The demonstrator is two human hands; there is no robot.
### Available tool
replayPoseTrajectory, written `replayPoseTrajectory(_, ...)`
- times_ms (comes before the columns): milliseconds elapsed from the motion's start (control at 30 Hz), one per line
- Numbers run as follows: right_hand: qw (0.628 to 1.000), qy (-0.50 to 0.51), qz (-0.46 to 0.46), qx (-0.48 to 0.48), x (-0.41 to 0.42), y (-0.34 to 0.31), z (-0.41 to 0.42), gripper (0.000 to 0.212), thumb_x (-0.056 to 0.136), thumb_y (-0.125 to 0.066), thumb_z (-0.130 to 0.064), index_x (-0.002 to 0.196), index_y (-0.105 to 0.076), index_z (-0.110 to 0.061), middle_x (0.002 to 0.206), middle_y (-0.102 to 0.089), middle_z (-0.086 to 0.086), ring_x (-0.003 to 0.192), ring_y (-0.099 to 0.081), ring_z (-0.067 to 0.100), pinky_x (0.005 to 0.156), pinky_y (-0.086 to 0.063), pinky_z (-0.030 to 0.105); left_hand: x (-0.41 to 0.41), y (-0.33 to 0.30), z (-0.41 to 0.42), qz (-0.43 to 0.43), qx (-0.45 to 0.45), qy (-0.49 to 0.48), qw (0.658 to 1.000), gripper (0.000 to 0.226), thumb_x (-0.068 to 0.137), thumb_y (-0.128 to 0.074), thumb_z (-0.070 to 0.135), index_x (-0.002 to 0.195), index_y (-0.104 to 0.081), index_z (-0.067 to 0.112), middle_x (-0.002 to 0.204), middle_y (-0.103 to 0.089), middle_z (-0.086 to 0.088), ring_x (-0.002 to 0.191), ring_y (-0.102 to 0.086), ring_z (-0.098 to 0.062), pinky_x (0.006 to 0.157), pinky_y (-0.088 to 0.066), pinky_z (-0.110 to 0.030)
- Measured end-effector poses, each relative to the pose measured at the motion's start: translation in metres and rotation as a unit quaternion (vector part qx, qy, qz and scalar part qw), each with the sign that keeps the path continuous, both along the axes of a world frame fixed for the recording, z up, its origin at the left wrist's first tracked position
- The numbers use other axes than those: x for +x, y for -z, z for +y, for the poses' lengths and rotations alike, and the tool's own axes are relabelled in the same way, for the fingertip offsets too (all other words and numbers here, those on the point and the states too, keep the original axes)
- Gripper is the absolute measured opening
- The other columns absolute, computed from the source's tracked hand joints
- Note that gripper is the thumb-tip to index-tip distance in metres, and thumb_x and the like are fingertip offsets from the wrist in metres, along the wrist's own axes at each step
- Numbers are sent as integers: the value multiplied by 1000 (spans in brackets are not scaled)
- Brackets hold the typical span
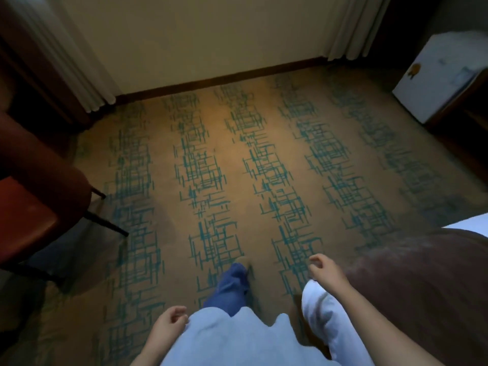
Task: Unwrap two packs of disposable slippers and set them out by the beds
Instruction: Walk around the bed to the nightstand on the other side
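- Two bare hands show at the bottom of the view, and neither has hold of anything; no slipper pack can be made out anywhere in the frame.
- The right hand [320,268] hangs loosely curled, fingers bent inward around nothing, over the carpet.
- The left hand [169,322] is likewise half-curled and empty, its fingers just beside the hem of the pale shirt [224,336].
- Between the two hands, a leg in blue trousers [232,286] reaches forward, with what seems to be a tan shoe at its tip, though blur makes that unsure.
- Just to the right of the right hand lies a dark brown bed cover [422,286], with a strip of white sheet [470,224] beyond it.
- Ahead of both hands spreads the tan carpet [232,159] with teal line bands.
- Well left of the left hand stands a reddish chair [29,220] on dark legs.
- Far ahead of the right hand sits a white box-like unit [435,75].
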State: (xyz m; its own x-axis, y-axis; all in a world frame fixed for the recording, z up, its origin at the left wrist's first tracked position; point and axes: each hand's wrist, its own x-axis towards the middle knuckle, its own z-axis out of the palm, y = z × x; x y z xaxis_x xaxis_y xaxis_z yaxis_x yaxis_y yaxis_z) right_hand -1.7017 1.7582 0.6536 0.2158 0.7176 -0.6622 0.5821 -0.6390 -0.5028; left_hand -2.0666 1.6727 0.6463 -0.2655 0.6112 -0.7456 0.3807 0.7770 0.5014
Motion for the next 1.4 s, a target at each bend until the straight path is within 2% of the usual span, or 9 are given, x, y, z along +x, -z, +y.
replayPoseTrajectory(67, 999, 32, 7, -6, 1, 0, 28, 25, 85, -50, -9, 110, -57, -11, 105, -66, 20, 89, -62, 33, 80, -49, 37, -1, -4, 63, -9, 8, 15, 1000, 18, 87, -52, 4, 105, -56, 3, 99, -64, -19, 81, -58, -26, 66, -44, -29)
replayPoseTrajectory(167, 996, 82, 16, -28, 5, 0, 60, 28, 86, -50, -5, 113, -56, -4, 102, -65, 22, 83, -57, 27, 73, -44, 33, 2, -11, 162, 0, 33, 55, 998, 14, 88, -52, 8, 101, -56, 10, 100, -66, -19, 81, -61, -29, 71, -46, -37)
replayPoseTrajectory(267, 988, 150, 24, -28, 12, 3, 86, 29, 85, -52, -4, 114, -57, -2, 88, -62, 18, 75, -55, 24, 69, -40, 29, 23, -18, 261, 16, 48, 141, 989, 14, 87, -52, 8, 98, -59, 13, 99, -68, -17, 82, -62, -28, 67, -40, -31)
replayPoseTrajectory(400, 970, 229, 35, -68, 24, 8, 98, 29, 86, -54, -4, 115, -56, -2, 89, -59, 18, 75, -54, 22, 70, -40, 27, 79, -31, 370, 6, 57, 230, 972, 23, 87, -51, 10, 108, -59, 8, 96, -67, -13, 82, -63, -25, 70, -42, -29)
replayPoseTrajectory(533, 954, 277, 39, -107, 50, 18, 112, 29, 87, -54, -4, 115, -56, 0, 101, -63, 20, 77, -55, 23, 74, -43, 29, 147, -42, 454, -30, 85, 253, 963, 17, 89, -48, 10, 104, -57, 14, 92, -66, -10, 74, -62, -19, 63, -44, -28)
replayPoseTrajectory(667, 948, 296, 33, -113, 97, 31, 159, 27, 86, -55, -8, 113, -59, -4, 106, -66, 16, 93, -61, 27, 85, -47, 33, 219, -39, 517, -50, 94, 273, 956, 18, 90, -48, 10, 106, -56, 14, 96, -66, -11, 76, -61, -19, 59, -41, -24)
replayPoseTrajectory(933, 957, 274, 29, -88, 248, 19, 297, 32, 91, -50, -16, 121, -53, -8, 121, -61, 13, 108, -57, 26, 86, -43, 28, 341, -32, 603, -15, 65, 347, 935, 19, 89, -49, 9, 106, -57, 12, 92, -67, -10, 75, -63, -21, 59, -42, -27)
replayPoseTrajectory(1167, 947, 313, 19, -67, 380, -4, 381, 30, 92, -46, -26, 121, -52, -19, 120, -60, 6, 96, -62, 22, 73, -42, 28, 445, -13, 662, 2, 22, 378, 926, 20, 89, -51, 9, 107, -58, 7, 95, -69, -17, 76, -64, -26, 62, -43, -28)
replayPoseTrajectory(1400, 932, 352, 26, -79, 501, -5, 423, 34, 95, -45, -25, 128, -48, -18, 126, -58, 6, 104, -60, 20, 83, -45, 29, 609, 10, 754, -8, 10, 465, 885, 21, 89, -49, 8, 107, -58, 3, 89, -65, -15, 71, -61, -26, 54, -44, -26)
